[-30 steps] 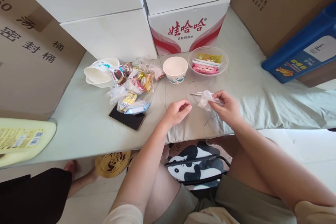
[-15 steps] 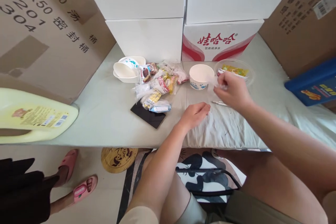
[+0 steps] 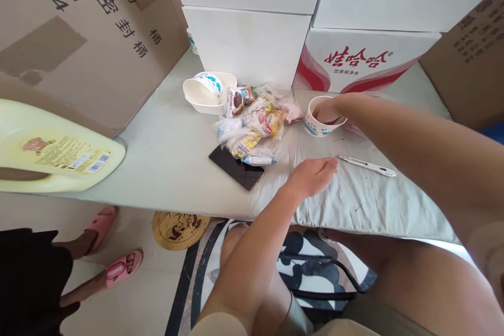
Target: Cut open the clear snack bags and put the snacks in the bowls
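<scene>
My right hand (image 3: 328, 111) reaches down into a white paper bowl (image 3: 319, 129) with a blue pattern. Its fingers are hidden by the rim, so I cannot see whether they hold anything. My left hand (image 3: 316, 176) rests on the cloth with its fingers curled in, nothing visible in them. Close to its fingertips lies a slim white utility knife (image 3: 368, 166). Left of the bowl is a pile of wrapped snacks (image 3: 258, 122), partly over a dark phone (image 3: 236, 169). A clear plastic bowl is mostly hidden behind my right forearm.
White paper tubs (image 3: 208, 92) sit left of the snacks. White cartons (image 3: 248, 44) and a red-and-white water carton (image 3: 358, 60) line the back. A brown carton (image 3: 102, 63) and a yellow jug (image 3: 59, 149) stand left. Below, a person's feet in pink slippers (image 3: 123, 269) show.
My right hand has moved from above the cloth, where it held a bit of clear plastic, into the paper bowl. The utility knife is now uncovered. The view has shifted slightly.
</scene>
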The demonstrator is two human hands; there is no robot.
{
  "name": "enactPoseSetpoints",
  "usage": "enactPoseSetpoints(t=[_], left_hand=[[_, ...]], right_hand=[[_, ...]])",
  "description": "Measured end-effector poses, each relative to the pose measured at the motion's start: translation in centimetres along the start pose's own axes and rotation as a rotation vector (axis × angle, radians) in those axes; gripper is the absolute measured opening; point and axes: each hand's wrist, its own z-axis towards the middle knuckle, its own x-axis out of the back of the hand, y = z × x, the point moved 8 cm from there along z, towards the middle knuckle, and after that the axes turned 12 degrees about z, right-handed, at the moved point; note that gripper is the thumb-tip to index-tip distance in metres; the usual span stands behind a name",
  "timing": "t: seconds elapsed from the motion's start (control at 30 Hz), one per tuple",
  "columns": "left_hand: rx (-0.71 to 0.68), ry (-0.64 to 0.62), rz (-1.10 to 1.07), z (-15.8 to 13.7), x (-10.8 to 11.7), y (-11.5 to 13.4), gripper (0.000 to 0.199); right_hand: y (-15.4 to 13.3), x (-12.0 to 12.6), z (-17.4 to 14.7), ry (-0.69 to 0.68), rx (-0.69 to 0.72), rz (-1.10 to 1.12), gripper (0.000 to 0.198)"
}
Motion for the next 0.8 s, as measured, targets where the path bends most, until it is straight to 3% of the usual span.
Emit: enactPoseSetpoints(t=[0.1,0.2,0.27,0.33,0.43,0.53,0.63,0.8], left_hand=[[-0.007,0.0,0.001,0.0,0.1,0.2,0.056],[-0.008,-0.001,0.014,0.1,-0.1,0.1,0.056],[-0.011,0.002,0.031,0.3,-0.2,0.1,0.057],[-0.016,0.004,0.049,0.4,-0.3,0.1,0.058],[-0.006,-0.004,0.074,0.5,-0.4,0.0,0.059],[0.009,-0.015,0.079,0.3,-0.4,-0.1,0.06],[0.01,-0.001,0.061,0.2,-0.2,-0.2,0.058],[-0.008,0.015,0.027,0.7,-0.4,-0.1,0.056]], right_hand=[[-0.8,0.8,0.4,-0.096,-0.113,-0.203,0.03],[-3.7,1.0,-0.1,-0.064,-0.041,-0.368,0.02],[-5.9,-1.0,-1.0,-0.118,0.101,-0.47,0.019],[-6.8,-4.1,-2.0,-0.217,0.181,-0.526,0.036],[-6.2,-7.5,-2.5,-0.276,0.164,-0.524,0.047],[-5.9,-8.7,-2.3,-0.279,0.146,-0.532,0.049],[-6.5,-7.8,-2.5,-0.303,0.127,-0.574,0.047],[-8.9,-3.5,-3.9,-0.223,0.146,-0.537,0.037]])
